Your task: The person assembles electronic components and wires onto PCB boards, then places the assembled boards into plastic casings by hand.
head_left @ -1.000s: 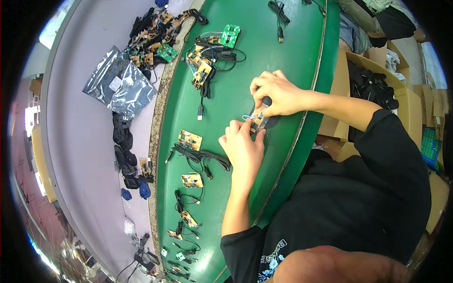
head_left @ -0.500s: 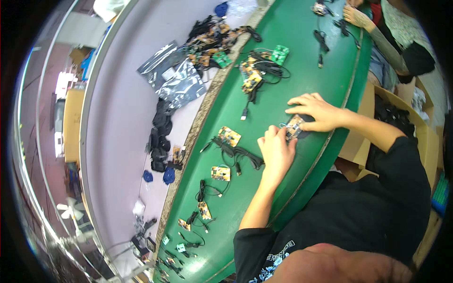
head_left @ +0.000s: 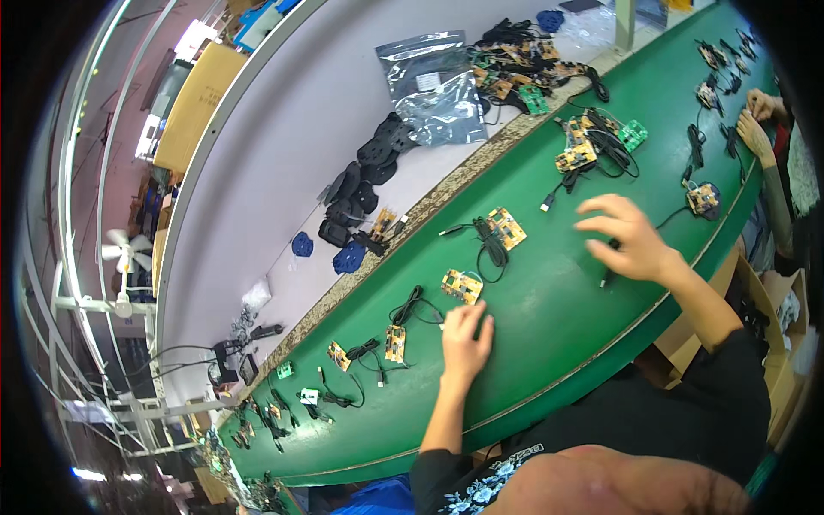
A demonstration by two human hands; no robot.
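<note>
My left hand (head_left: 466,345) reaches over the green bench, its fingers loosely apart. Its fingertips are at the lower edge of a tan circuit board (head_left: 462,286); whether they touch it I cannot tell. Farther right, my right hand (head_left: 628,242) is spread open, with no object seen in its fingers. Beneath it a black cable plug (head_left: 608,273) shows in part. A circuit board in a dark round shell (head_left: 704,200) lies to the right of that hand. Between the hands, toward the back, lies another tan board (head_left: 506,228) beside a coiled black cable (head_left: 492,249).
Several boards with cables, such as one tan board (head_left: 395,343), line the green bench (head_left: 549,343). The raised shelf holds a silvery bag (head_left: 436,94), black shells (head_left: 348,197) and a heap of boards (head_left: 515,69). A co-worker's hands (head_left: 757,124) are at the far right.
My hands have left the board in the dark shell, which now lies to the right. My left hand has moved left to another tan board; the right hand is spread. The view has turned.
</note>
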